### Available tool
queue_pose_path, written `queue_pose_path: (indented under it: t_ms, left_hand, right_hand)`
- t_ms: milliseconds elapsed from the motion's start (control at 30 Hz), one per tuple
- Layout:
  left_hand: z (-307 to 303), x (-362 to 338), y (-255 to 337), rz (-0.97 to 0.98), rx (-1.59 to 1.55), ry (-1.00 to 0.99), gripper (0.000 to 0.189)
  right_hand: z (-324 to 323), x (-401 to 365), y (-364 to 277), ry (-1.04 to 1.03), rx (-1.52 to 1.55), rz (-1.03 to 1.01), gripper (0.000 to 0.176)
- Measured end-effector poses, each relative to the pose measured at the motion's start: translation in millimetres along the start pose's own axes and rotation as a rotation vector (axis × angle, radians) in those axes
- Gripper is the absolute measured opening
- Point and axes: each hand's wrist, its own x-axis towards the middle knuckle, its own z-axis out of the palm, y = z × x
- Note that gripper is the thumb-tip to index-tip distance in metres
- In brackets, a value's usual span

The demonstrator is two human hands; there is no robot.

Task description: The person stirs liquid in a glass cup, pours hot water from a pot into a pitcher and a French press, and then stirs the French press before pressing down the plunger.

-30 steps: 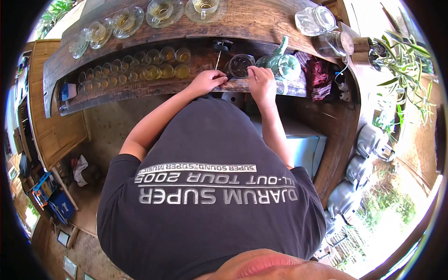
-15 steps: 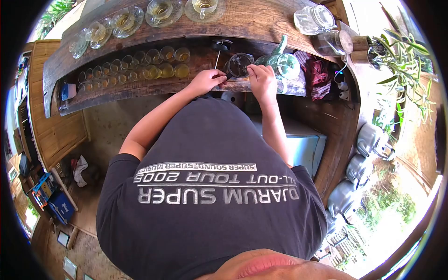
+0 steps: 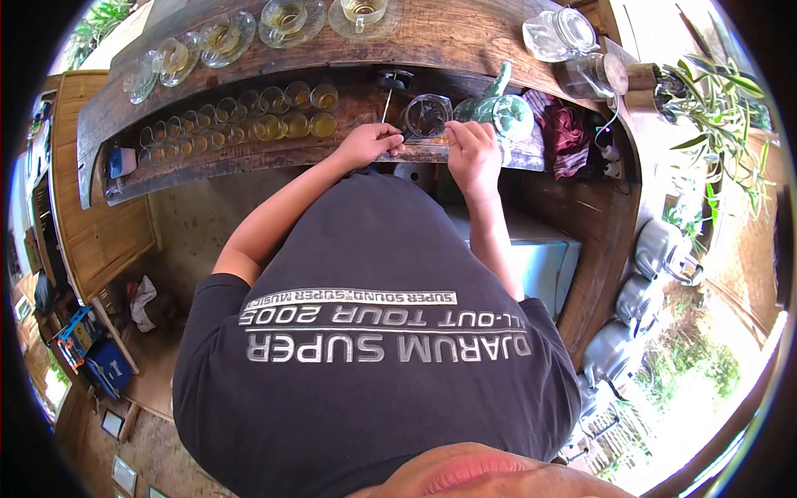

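Glass vessel (image 3: pixel 427 114) is seen just in from the near edge of the surface (image 3: pixel 357 104), presumably set for 2-handed reach. Fingers of the left hand (image 3: pixel 370 145) are curled beside it — whether clamped, one cannot tell. Fingertips of the right hand (image 3: pixel 473 151) are pinched together near its rim, perhaps for fine control.

Strong daylight floods the right side of a rustic room, bleaching the ground (image 3: pixel 714 432) beyond the greenery (image 3: pixel 693 365). A worn dark-wood counter (image 3: pixel 465 41) spans the far end, a recessed shelf (image 3: pixel 359 106) below its top and a pale-blue boxy unit (image 3: pixel 548 270) underneath. Tan panelling (image 3: pixel 104 183) stands at left; small frames (image 3: pixel 124 476) dot a brown surface (image 3: pixel 90 444), wall or floor unclear.
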Motion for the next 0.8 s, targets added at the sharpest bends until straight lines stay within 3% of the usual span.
queue_pose_path:
  t_ms: [133,233,433,600,700,800]
  left_hand:
    - [-0.6,0.5,-2.6,0.02,-0.003,0.006,0.028]
    - [-1.5,2.1,-6.9,0.032,-0.005,-0.005,0.029]
    - [-2.1,2.9,-4.7,0.014,0.034,0.002,0.03]
    - [-3.0,4.0,-9.3,0.019,0.011,-0.003,0.03]
    - [-4.0,5.5,-9.8,0.027,0.027,-0.017,0.03]
    - [-3.9,3.8,-6.0,0.023,0.039,-0.015,0.029]
  right_hand:
    - [4.0,-3.3,2.5,-0.027,0.128,0.008,0.006]
    - [-0.6,-0.9,2.5,0.039,0.092,0.006,0.008]
    - [-3.2,3.6,3.4,-0.037,0.076,-0.077,0.012]
    - [-11.9,7.1,4.1,0.035,-0.096,-0.116,0.021]
    - [-13.6,5.5,-0.9,-0.082,-0.059,-0.168,0.025]
    - [-16.5,7.5,-6.6,-0.047,-0.006,-0.201,0.023]
